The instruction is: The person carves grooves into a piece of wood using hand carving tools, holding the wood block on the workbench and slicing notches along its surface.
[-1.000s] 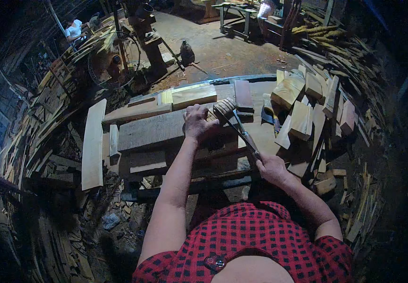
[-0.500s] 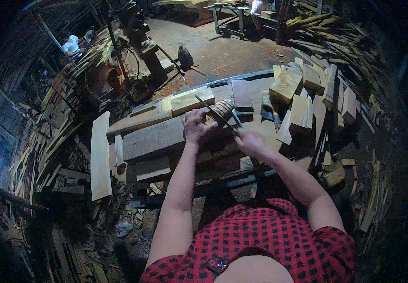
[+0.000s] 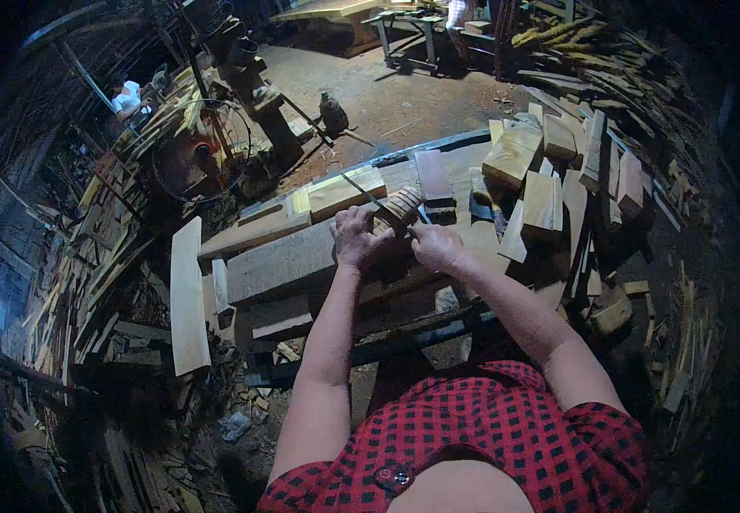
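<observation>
My left hand [image 3: 355,239] grips a small carved wooden piece [image 3: 403,203] with parallel grooves on its top, holding it against the bench. My right hand [image 3: 438,246] is closed around the near end of a long, thin, dark file-like tool [image 3: 361,190]. The tool lies slantwise across the carved piece, its tip pointing away to the far left. Whether its edge has teeth is too small to tell. Under both hands runs a thick, rough timber beam [image 3: 284,259].
Wood blocks [image 3: 513,158] crowd the bench's right side, beside a dark-bladed tool [image 3: 479,202]. A pale board [image 3: 187,295] stands at the left end. A round fan [image 3: 203,152] stands beyond. Far left sits another person [image 3: 129,101]. Scrap wood [image 3: 592,68] lies piled around.
My right hand has pushed the file-like tool forward and left across the carved piece, so its tip reaches farther out. My left hand keeps its grip. The view has shifted slightly.
</observation>
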`<action>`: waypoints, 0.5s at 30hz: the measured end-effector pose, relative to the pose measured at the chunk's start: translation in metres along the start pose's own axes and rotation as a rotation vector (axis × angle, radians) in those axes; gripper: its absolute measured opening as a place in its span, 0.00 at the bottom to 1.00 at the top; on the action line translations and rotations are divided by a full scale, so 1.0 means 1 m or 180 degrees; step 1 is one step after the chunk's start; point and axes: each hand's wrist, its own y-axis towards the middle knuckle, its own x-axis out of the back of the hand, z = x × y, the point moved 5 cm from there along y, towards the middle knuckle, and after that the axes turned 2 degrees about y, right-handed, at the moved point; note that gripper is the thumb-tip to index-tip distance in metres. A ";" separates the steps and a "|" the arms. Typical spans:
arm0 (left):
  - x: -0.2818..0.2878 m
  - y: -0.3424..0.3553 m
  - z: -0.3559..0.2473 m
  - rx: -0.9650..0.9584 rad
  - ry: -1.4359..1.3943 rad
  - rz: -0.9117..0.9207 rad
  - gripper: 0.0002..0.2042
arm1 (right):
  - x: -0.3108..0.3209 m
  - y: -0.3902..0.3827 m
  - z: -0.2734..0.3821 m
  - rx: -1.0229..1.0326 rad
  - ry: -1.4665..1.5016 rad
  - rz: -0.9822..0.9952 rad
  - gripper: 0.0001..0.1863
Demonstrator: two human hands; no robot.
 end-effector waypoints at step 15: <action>-0.006 -0.003 0.002 0.0325 0.0180 0.0238 0.26 | 0.037 -0.165 -0.057 0.0188 0.0462 -0.0029 0.14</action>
